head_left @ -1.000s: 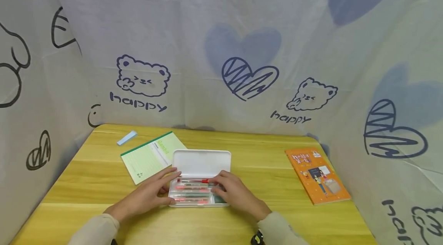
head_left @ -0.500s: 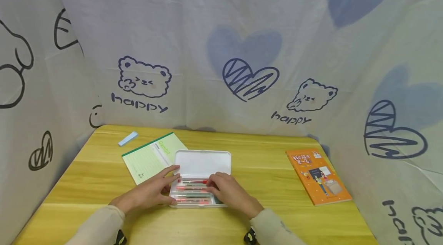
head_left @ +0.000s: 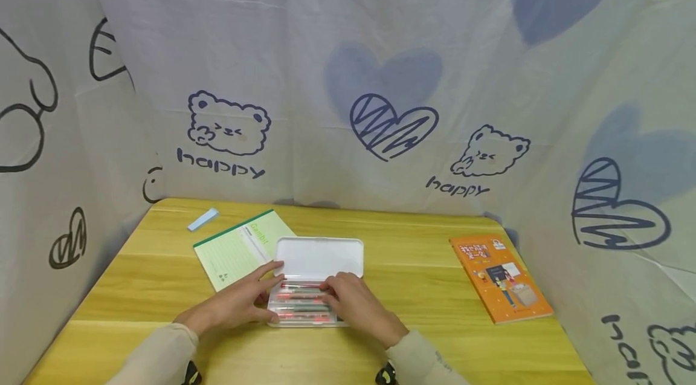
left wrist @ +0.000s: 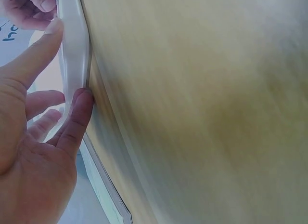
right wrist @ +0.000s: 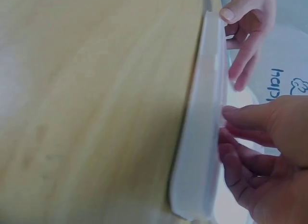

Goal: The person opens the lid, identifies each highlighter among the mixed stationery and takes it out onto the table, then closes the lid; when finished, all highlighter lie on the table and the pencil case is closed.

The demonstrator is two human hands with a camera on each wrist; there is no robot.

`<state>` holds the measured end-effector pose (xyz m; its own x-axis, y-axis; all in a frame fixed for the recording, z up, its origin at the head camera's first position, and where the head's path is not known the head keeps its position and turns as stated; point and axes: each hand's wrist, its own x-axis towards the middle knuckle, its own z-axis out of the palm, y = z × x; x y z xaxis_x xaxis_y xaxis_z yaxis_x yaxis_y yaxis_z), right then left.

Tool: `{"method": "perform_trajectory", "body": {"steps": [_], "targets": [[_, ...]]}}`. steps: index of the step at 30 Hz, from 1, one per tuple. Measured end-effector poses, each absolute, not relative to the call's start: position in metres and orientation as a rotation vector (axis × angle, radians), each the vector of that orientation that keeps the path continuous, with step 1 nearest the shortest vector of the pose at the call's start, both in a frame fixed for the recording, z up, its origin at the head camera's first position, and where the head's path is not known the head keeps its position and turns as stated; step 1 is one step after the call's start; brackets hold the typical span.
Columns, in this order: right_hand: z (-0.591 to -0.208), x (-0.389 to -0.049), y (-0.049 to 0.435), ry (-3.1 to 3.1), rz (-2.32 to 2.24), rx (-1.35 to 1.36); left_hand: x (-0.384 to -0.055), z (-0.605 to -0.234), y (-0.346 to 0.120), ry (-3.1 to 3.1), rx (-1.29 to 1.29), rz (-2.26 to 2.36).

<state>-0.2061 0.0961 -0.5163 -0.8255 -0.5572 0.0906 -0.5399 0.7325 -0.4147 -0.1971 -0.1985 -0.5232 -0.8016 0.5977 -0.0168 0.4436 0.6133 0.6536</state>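
A white pencil case [head_left: 319, 257] lies unfolded on the table, its lid leaning back. Several pens fill its tray; a red-ended pen [head_left: 299, 286] lies farthest back. My left hand [head_left: 239, 305] holds the case's left end, thumb at the front corner and fingers toward the lid. In the left wrist view, fingers of the left hand [left wrist: 43, 123] touch the case's outer wall [left wrist: 75, 41]. My right hand [head_left: 359, 306] reaches over the right part of the tray, its fingertips at the right end of the red-ended pen, appearing to pinch it. That hand hides the tray's right end.
A green notebook [head_left: 239, 246] lies behind the left hand, with a light blue strip [head_left: 203, 219] beyond it. On the right side of the wooden table [head_left: 413, 264] lies an orange book [head_left: 500, 279]. Printed cloth [head_left: 304, 71] hangs behind and at both sides.
My right hand has shifted left over the tray, covering more of the red-ended pen's right end. The left hand stays at the case's left end. The view has shifted slightly.
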Motion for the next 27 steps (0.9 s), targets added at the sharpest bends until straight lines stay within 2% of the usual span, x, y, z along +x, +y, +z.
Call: {"method": "perform_trajectory", "body": {"steps": [7,12,20,27], "targets": [[-0.527,-0.211,0.099,2.899,-0.809,-0.924,-0.196,-0.525,-0.200,2.618,0.857,0.958],[-0.526,-0.214,0.120,2.936,-0.834,-0.913,-0.196,-0.526,-0.199,2.616,0.857,0.954],[-0.515,-0.232,0.199,3.020,-0.967,-0.791,-0.197,-0.524,-0.198,2.606,0.861,0.962],[-0.515,-0.262,0.276,3.116,-0.976,-0.707,-0.197,-0.524,-0.198,2.606,0.861,0.967]]}}
